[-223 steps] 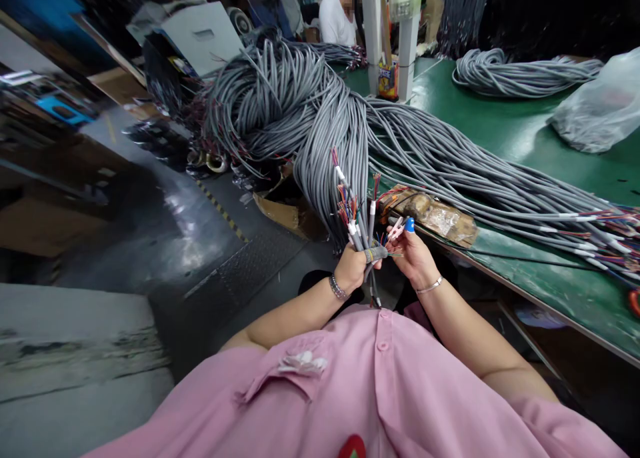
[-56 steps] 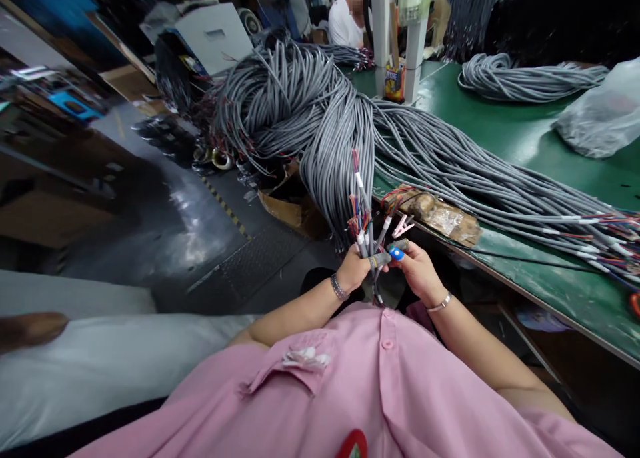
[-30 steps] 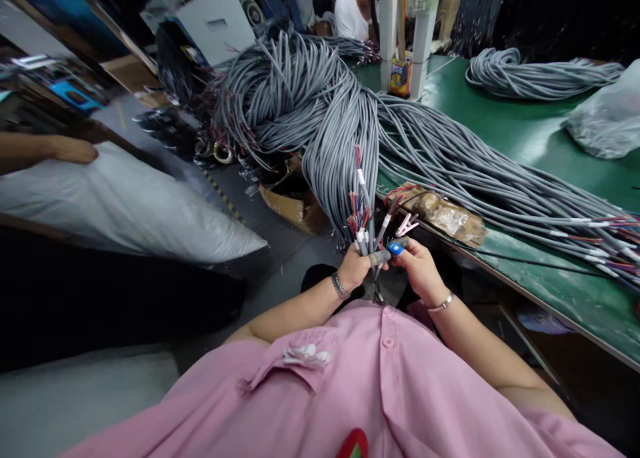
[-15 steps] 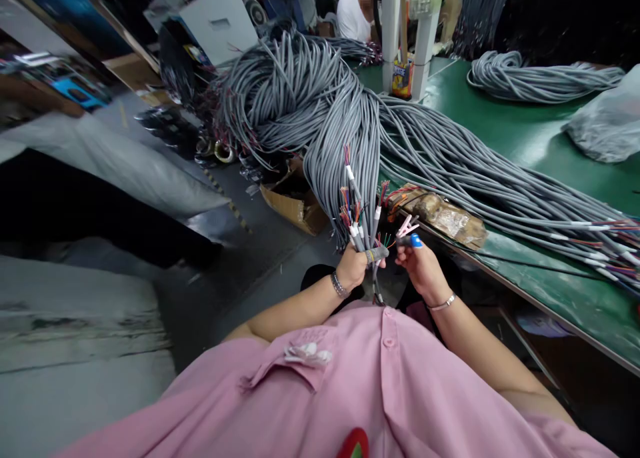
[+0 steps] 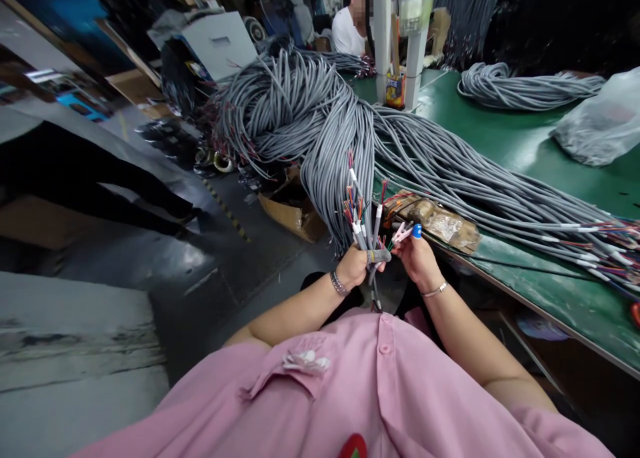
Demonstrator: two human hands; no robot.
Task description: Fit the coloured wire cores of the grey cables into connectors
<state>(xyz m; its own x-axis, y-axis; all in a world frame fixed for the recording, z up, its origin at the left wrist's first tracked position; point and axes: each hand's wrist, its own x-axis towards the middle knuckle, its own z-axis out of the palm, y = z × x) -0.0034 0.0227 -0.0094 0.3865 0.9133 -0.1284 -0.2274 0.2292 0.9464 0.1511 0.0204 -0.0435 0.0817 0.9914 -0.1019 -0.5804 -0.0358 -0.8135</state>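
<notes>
My left hand (image 5: pixel 352 267) is closed round a small bunch of grey cable ends (image 5: pixel 364 228). They stand upright, with white sleeves and stripped coloured wires fanning out at the top. A grey wrap covers its thumb. My right hand (image 5: pixel 417 259) is beside it, fingers pinched on the coloured wires of one cable end (image 5: pixel 401 232). A blue cot (image 5: pixel 417 231) caps one of its fingertips. Both hands hover in front of my pink shirt, just off the edge of the green table (image 5: pixel 520 138).
A big heap of long grey cables (image 5: pixel 310 111) spills from the table to the floor. A brown wrapped bundle (image 5: pixel 440 221) lies by the table edge. A clear bag (image 5: pixel 600 121) and a cable coil (image 5: pixel 515 88) sit far right. A seated person (image 5: pixel 350 28) works behind. Another person's dark legs (image 5: pixel 100 185) pass at left.
The passer-by with the large white bag has moved on to the left; only dark legs show now. My right hand's fingers shifted slightly at the wire ends. My left hand's grip stays.
</notes>
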